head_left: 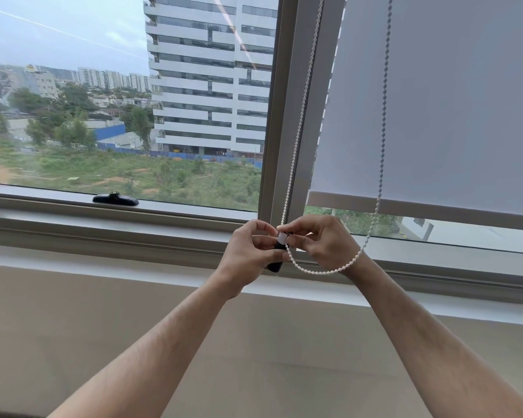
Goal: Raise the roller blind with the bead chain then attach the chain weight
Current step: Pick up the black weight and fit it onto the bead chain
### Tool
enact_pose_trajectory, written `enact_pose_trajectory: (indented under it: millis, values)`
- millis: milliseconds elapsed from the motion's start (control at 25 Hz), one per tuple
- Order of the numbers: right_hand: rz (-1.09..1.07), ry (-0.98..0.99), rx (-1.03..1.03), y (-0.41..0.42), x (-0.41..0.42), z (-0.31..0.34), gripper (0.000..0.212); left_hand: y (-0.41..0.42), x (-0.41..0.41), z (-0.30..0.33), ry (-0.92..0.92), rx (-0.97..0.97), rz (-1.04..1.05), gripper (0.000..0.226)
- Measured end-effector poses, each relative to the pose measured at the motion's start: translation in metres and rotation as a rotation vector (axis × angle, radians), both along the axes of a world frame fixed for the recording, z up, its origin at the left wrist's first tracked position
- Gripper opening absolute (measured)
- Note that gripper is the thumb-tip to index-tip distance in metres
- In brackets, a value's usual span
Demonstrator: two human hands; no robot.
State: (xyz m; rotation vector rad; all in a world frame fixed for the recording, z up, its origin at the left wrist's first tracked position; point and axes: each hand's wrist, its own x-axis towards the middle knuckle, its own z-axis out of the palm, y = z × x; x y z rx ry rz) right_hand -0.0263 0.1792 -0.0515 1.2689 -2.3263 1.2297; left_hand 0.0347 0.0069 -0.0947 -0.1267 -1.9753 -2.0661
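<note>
Chain weight (277, 260), black with a white top, is sitting in the left hand (248, 251) grip, fingers curling round it. Right hand (320, 239) is pinching its white top where the bead chain (320, 271) meets it. The chain is looping below the right grip and rising past the roller blind (435, 116).

Two bare forearms reach up from the bottom edge, both uncovered to the frame's limit (no sleeve edge shows anywhere). The left hand (248, 251) and the right hand (323, 241) wear nothing: bare fingers, bare wrists. Fine hair runs along both forearms below the wrists.
</note>
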Motion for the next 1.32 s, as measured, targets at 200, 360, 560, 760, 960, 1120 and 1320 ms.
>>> enact_pose_trajectory:
  millis: [200, 360, 560, 760, 960, 1120, 1320]
  values:
    - [0.003, -0.029, 0.026, 0.000, 0.002, 0.003, 0.018, -0.001, 0.002, -0.001, -0.008, -0.017, -0.008, 0.041]
    - [-0.020, 0.015, 0.043, -0.002, 0.007, 0.006, 0.012, 0.001, 0.002, -0.001, -0.001, -0.022, 0.020, 0.040]
    - [-0.120, 0.050, 0.025, -0.005, 0.009, 0.000, 0.009, 0.008, 0.003, -0.004, 0.006, -0.039, 0.070, 0.036]
    - [-0.112, -0.041, 0.004, -0.006, 0.010, -0.011, 0.014, 0.007, 0.004, -0.008, 0.008, 0.001, 0.057, 0.037]
    - [0.047, -0.350, -0.234, 0.000, 0.010, -0.027, 0.026, 0.005, 0.007, -0.012, 0.005, 0.023, -0.015, 0.037]
    - [0.069, -0.506, -0.381, 0.004, 0.014, -0.047, 0.030, 0.006, 0.007, -0.019, 0.007, 0.013, -0.017, 0.037]
    - [0.068, -0.598, -0.362, 0.009, 0.015, -0.072, 0.021, 0.010, 0.009, -0.036, -0.029, 0.010, -0.014, 0.032]
